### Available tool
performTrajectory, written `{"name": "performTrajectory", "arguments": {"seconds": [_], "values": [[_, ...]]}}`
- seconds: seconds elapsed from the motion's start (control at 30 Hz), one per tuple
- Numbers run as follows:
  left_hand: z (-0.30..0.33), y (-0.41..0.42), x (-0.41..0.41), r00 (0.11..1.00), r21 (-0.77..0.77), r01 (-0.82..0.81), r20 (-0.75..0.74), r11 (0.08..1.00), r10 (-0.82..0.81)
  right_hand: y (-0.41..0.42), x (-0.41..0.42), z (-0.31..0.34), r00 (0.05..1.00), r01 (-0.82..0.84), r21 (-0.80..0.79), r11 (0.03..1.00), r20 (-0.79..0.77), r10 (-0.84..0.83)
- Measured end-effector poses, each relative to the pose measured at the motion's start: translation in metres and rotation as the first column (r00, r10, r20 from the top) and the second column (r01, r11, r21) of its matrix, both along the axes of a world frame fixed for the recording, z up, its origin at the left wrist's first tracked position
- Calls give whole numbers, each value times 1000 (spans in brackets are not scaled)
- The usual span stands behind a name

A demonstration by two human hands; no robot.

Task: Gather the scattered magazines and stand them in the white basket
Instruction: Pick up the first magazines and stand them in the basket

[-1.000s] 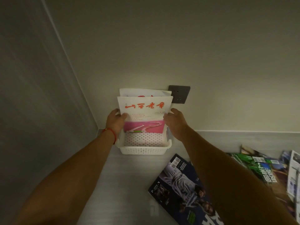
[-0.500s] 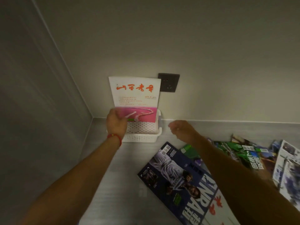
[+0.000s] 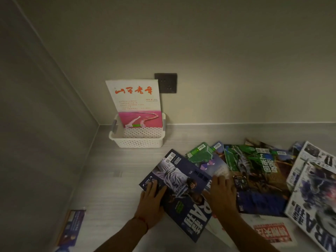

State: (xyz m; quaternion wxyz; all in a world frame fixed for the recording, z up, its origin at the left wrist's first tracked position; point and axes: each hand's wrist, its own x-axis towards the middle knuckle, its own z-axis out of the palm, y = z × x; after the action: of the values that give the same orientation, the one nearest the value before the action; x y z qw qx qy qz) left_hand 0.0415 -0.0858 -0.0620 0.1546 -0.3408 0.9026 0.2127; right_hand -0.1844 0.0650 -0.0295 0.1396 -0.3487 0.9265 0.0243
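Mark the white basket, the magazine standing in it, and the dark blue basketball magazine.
white basket (image 3: 140, 142), head view, front perforated wall.
standing magazine (image 3: 134, 99), head view, white upper cover.
dark blue basketball magazine (image 3: 181, 180), head view, cover centre, between both hands.

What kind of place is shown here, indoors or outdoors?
Indoors, probably the corner of a room in a home or office. Plain walls meet at a corner, a dark wall socket sits low above a pale wood-look surface, and magazines lie scattered near a white basket.
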Motion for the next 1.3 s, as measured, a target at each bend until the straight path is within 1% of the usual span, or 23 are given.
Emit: {"name": "performTrajectory", "arguments": {"seconds": [0.13, 0.2, 0.27, 0.3, 0.33, 0.37, 0.43, 0.47, 0.5, 0.57, 0.6, 0.7, 0.77, 0.83, 0.87, 0.9, 0.97, 1.0, 1.03, 1.1, 1.13, 1.23, 1.3], "values": [[12, 8, -1, 997, -60, -21, 73, 998, 25, -1, -9, 8, 998, 10, 9, 1000, 59, -11], [28, 7, -9, 995, -21, -38, 88, 999, 39, 1, -15, 15, 987, -34, -83, 996, 154, 47], [50, 3, -23, 997, -6, -80, 10, 997, 80, 3, -21, 28, 941, -26, -274, 961, 317, 115], [60, 3, -32, 992, -27, -105, -68, 994, 103, 4, -22, 38, 922, -50, -343, 938, 346, 175], [70, 3, -41, 981, -89, -119, -164, 989, 103, 4, -23, 47, 911, -109, -392, 914, 328, 249], [80, 4, -51, 966, -197, -106, -252, 975, 55, 3, -24, 57, 904, -179, -425, 887, 284, 319], [98, 4, -69, 928, -418, -25, -347, 908, -134, -2, -24, 80, 893, -288, -484, 826, 176, 415], [107, 2, -77, 906, -481, 47, -348, 875, -240, -5, -25, 93, 880, -321, -516, 794, 147, 451], [116, 0, -82, 890, -490, 131, -325, 862, -320, -9, -25, 106, 863, -348, -544, 764, 131, 487], [133, -4, -87, 885, -366, 243, -296, 898, -360, -19, -27, 130, 829, -374, -586, 719, 136, 542], [140, -5, -87, 892, -291, 235, -315, 927, -325, -23, -28, 140, 824, -339, -623, 705, 164, 542], [154, -12, -78, 851, -104, 12, -521, 995, -65, -30, -32, 162, 854, -71, -782, 620, 274, 443], [162, -20, -68, 748, 49, -146, -648, 988, 142, -31, -39, 166, 885, 107, -828, 550, 332, 327], [169, -28, -57, 598, 248, -219, -730, 944, 331, -30, -45, 163, 868, 291, -771, 567, 462, 183], [173, -32, -52, 513, 354, -214, -752, 910, 413, -31, -46, 160, 823, 370, -703, 607, 552, 137], [177, -36, -48, 437, 446, -193, -758, 874, 484, -34, -44, 156, 741, 437, -621, 651, 659, 130], [184, -46, -38, 354, 556, -153, -741, 817, 571, -44, -33, 148, 489, 521, -487, 701, 843, 222], [187, -52, -33, 341, 586, -136, -730, 799, 593, -50, -27, 146, 399, 528, -465, 710, 875, 276], [189, -59, -28, 333, 608, -116, -721, 786, 607, -57, -22, 146, 385, 501, -481, 719, 868, 312], [193, -72, -16, 318, 642, -73, -710, 763, 628, -75, -16, 147, 497, 406, -545, 734, 805, 323], [196, -79, -11, 310, 660, -47, -704, 749, 639, -84, -16, 148, 522, 391, -547, 740, 794, 312], [203, -103, 3, 310, 703, 64, -689, 708, 655, -111, -11, 151, 440, 338, -510, 791, 829, 346], [204, -124, 11, 324, 709, 99, -686, 698, 651, -127, -8, 157, 488, 221, -545, 809, 780, 393]]}}
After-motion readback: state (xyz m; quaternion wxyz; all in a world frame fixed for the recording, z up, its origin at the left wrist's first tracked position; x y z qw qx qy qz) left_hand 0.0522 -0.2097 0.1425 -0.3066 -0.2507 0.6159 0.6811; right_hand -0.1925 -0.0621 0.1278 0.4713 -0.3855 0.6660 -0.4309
